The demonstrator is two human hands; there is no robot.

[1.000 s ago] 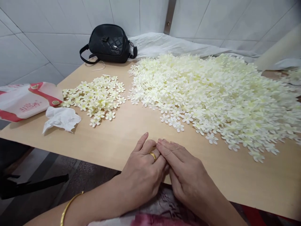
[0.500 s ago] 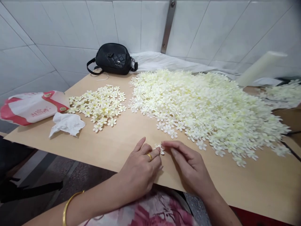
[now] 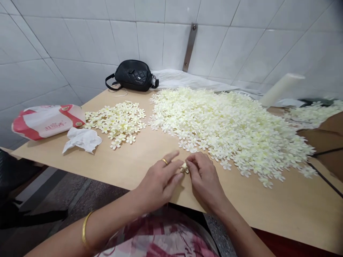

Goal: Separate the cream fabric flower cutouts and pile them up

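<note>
A flower [image 3: 184,168] is pinched in the fingertips of the right hand [image 3: 205,179] near the front edge of a counter [image 3: 144,160], the left hand [image 3: 158,179] close against it, fingers partly spread; whether they grip it too cannot be told. A large heap [image 3: 227,132] of flowers lies beyond, a smaller pile [image 3: 118,122] to the left by a crumpled tissue [image 3: 81,139], a black bag [image 3: 133,75] at the back
</note>
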